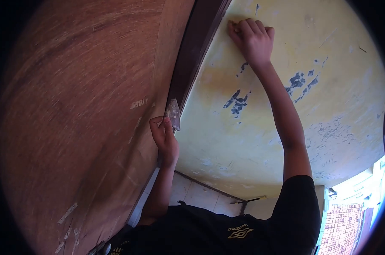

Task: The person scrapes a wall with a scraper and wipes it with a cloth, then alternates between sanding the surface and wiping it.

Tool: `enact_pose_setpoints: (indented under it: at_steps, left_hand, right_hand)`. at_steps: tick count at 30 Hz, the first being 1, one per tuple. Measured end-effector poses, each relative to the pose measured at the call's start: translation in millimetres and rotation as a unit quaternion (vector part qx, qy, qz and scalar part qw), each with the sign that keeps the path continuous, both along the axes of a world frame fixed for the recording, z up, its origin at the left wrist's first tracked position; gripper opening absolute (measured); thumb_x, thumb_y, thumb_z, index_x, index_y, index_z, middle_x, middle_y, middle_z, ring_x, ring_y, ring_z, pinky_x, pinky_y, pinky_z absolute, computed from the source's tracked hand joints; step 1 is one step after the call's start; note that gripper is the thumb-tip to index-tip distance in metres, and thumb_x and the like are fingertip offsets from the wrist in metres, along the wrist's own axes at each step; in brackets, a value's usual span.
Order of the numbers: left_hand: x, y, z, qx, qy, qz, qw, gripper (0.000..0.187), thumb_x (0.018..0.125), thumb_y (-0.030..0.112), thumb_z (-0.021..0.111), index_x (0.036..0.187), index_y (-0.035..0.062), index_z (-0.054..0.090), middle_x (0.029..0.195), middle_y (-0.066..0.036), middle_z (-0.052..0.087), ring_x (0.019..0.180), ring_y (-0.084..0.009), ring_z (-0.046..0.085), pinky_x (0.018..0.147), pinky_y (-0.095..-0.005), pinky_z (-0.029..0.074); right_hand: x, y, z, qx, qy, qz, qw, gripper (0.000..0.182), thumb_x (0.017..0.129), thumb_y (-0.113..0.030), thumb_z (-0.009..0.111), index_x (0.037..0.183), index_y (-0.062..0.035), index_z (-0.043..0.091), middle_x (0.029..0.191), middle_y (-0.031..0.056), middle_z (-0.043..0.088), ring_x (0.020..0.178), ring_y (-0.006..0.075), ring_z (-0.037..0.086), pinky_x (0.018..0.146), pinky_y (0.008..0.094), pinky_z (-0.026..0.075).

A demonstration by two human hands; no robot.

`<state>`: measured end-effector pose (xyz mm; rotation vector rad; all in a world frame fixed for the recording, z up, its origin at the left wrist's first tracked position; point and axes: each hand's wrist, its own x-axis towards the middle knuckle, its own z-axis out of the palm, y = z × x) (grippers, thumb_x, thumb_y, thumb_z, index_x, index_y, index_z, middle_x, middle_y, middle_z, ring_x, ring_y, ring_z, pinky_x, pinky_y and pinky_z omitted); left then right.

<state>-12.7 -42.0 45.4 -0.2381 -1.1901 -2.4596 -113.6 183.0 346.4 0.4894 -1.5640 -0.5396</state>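
My left hand (166,140) is closed on a flat, roughly triangular scraper blade (173,113), pinched between thumb and fingers. The blade is stained with pale spots and lies in front of the dark door frame (196,46). Higher up and to the right, my right hand (255,40) is closed with its knuckles toward me, at the yellow wall (226,148). What its fingertips hold, if anything, is too small to tell. Grey patches of chipped paint (237,103) show on the wall below that hand.
A brown wooden door panel (82,93) fills the left side, with pale torn strips on it. More chipped paint (298,80) is right of my right forearm. Low down are floor tiles (201,196) and a thin yellow-ended tool (256,199). A brick surface (339,225) shows outside at lower right.
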Motion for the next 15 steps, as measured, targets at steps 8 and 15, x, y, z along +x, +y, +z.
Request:
enact_pose_setpoints:
  at_steps: [8, 15]
  left_hand:
    - [10, -4, 0, 0.020, 0.009, -0.055, 0.998, 0.021, 0.113, 0.022, 0.054, 0.116, 0.0039, 0.046, 0.097, -0.001, 0.052, 0.090, -0.0066, 0.045, 0.079, -0.0242, 0.039]
    - [19, -9, 15, 0.016, 0.020, -0.130, 0.991, 0.023, 0.113, 0.022, 0.055, 0.125, 0.0057, 0.045, 0.119, -0.010, 0.061, 0.113, -0.0159, 0.059, 0.107, -0.0380, 0.047]
  right_hand:
    - [11, -9, -235, 0.096, -0.251, -0.035, 0.962, 0.020, 0.086, -0.026, 0.070, 0.103, -0.0170, 0.072, 0.098, -0.0039, 0.064, 0.101, 0.0166, 0.063, 0.088, 0.0446, 0.043]
    - [18, -2, -174, 0.099, -0.222, -0.036, 0.969, 0.014, 0.083, -0.028, 0.071, 0.094, -0.0190, 0.071, 0.092, -0.0050, 0.060, 0.102, 0.0182, 0.053, 0.085, 0.0485, 0.040]
